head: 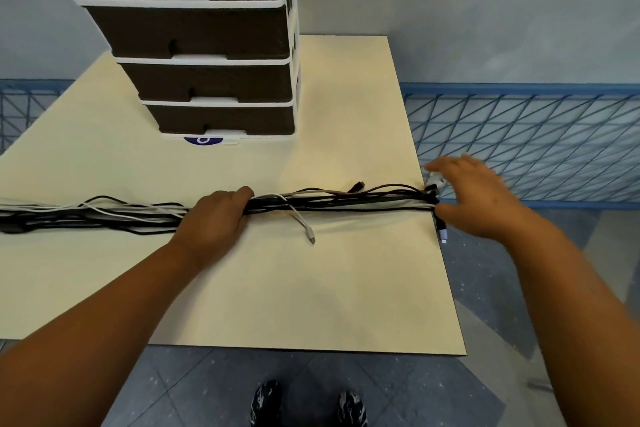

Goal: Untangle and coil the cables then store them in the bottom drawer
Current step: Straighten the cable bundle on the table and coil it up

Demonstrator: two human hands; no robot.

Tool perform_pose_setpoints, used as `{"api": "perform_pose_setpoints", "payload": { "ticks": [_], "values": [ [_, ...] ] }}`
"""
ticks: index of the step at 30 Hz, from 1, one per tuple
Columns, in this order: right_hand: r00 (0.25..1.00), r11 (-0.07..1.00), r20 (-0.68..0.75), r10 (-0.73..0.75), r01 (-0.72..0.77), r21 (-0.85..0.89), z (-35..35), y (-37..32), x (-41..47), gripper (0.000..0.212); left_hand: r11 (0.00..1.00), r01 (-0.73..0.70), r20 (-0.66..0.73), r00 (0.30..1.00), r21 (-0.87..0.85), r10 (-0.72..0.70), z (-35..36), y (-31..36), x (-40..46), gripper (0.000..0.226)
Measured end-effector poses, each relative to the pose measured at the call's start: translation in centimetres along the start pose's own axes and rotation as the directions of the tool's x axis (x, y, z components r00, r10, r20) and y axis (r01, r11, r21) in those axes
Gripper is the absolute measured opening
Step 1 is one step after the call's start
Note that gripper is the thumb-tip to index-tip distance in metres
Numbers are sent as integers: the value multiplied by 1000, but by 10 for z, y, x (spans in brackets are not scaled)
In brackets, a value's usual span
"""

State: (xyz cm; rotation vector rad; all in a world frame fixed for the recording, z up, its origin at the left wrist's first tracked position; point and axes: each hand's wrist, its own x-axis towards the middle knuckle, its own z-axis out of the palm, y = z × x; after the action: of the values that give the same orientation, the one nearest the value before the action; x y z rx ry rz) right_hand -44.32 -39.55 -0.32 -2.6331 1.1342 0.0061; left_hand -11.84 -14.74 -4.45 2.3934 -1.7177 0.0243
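Observation:
A long bundle of black and white cables (346, 201) lies stretched left to right across the cream table (277, 288). My left hand (214, 215) grips the bundle near its middle, fingers curled over it. My right hand (474, 194) hovers at the table's right edge with fingers spread, at the cable ends; whether it touches them is unclear. One white plug (310, 234) trails toward me, and a purple-tipped plug (443, 234) hangs over the right edge. The drawer tower (221, 80) stands at the back; its bottom drawer (225, 120) is closed.
A blue wire fence (536, 142) runs behind and to the right of the table. The table's right edge is right under the cable ends. My shoes (308, 406) stand on grey floor tiles in front of the table.

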Motion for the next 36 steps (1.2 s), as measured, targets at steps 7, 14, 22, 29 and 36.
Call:
{"api": "perform_pose_setpoints", "payload": {
  "ticks": [7, 14, 22, 29, 36],
  "values": [
    [941, 955, -175, -289, 295, 7, 60, -140, -1, 36, 1000, -21, 8, 1000, -5, 21, -1, -1, 0, 10],
    [950, 969, -201, -240, 222, -111, 53, -112, 10, 21, 998, -58, 2, 998, -5, 58, 2, -6, 0, 16],
    [981, 972, -175, -80, 38, -233, 11, -39, 7, 26, 998, -40, 11, 999, -38, 41, 2, -6, 1, 4],
    [827, 992, -548, 126, -113, 57, 38, -52, 6, 26, 997, -53, 9, 999, -53, 53, 1, -7, 1, 5],
    [900, 982, -397, 183, -183, 37, 43, -27, 3, 22, 997, -50, 14, 999, -56, 51, 0, -5, 2, 6]
  ]
}}
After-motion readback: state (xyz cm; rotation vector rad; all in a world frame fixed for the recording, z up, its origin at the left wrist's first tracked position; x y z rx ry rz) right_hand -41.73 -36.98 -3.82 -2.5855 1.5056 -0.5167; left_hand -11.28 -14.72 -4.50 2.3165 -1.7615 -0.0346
